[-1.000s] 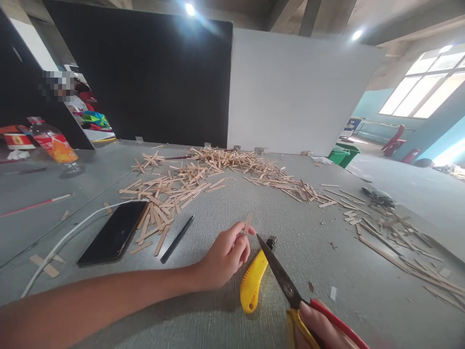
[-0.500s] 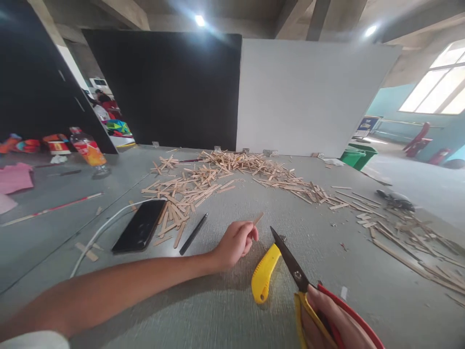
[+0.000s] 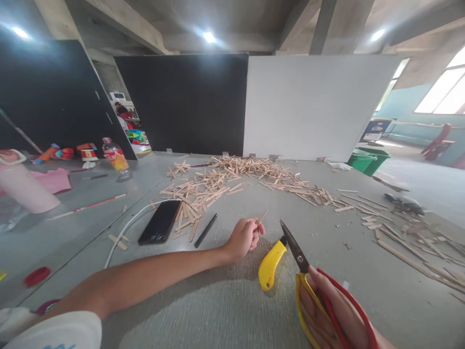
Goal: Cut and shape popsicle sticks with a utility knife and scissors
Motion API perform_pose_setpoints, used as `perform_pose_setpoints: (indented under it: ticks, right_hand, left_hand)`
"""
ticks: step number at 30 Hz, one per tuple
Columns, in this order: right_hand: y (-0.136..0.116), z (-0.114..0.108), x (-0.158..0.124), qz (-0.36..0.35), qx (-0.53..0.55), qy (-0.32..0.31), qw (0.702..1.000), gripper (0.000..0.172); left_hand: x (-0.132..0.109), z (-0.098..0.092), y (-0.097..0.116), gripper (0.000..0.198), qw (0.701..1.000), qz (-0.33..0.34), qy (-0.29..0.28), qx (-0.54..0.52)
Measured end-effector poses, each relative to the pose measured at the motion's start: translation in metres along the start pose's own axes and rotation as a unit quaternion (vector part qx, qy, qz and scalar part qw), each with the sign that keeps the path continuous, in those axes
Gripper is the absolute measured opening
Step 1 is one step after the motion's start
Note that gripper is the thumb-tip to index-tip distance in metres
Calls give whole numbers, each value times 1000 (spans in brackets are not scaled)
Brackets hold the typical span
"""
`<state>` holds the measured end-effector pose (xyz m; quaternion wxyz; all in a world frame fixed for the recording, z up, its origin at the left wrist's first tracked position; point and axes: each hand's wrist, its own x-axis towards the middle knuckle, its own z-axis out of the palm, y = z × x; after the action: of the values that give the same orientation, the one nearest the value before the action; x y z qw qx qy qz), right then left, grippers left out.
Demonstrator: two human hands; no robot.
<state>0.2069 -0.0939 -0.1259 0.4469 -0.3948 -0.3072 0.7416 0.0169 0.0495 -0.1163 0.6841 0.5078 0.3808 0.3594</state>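
Observation:
My left hand [image 3: 247,239] is closed in a pinch on a thin wooden stick [image 3: 263,214], whose end points up and to the right. In my right hand [image 3: 336,303] is a pair of scissors [image 3: 298,257] with red and yellow handles. Its dark blades look closed or nearly so, with the tip a little right of the stick and apart from it. Between the two hands a yellow utility knife [image 3: 271,266] lies on the grey table [image 3: 203,300]. A black pen [image 3: 206,230] rests left of my left hand.
Loose wooden sticks [image 3: 203,191] are heaped across the table's middle, with more scraps [image 3: 407,245] at the right. A phone [image 3: 160,222] with a white cable [image 3: 125,230] lies left. Further off stand a drink bottle [image 3: 115,157] and black and white panels [image 3: 312,106].
The view has shifted left, bringing a pink roll and a red ring into sight. The stick in my left hand has turned and now looks thinner. The scissors stay in my right hand.

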Motion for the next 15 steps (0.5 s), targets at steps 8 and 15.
perform_pose_setpoints:
  ticks: [8,15]
  right_hand:
    - [-2,-1,7,-70,-77,6,995,72]
    - [3,-2,9,-99,-77,11,992,64]
  left_hand:
    - [1,2,1,34,999,-7,32,3]
    - [3,1,-3,34,999,-7,42,1]
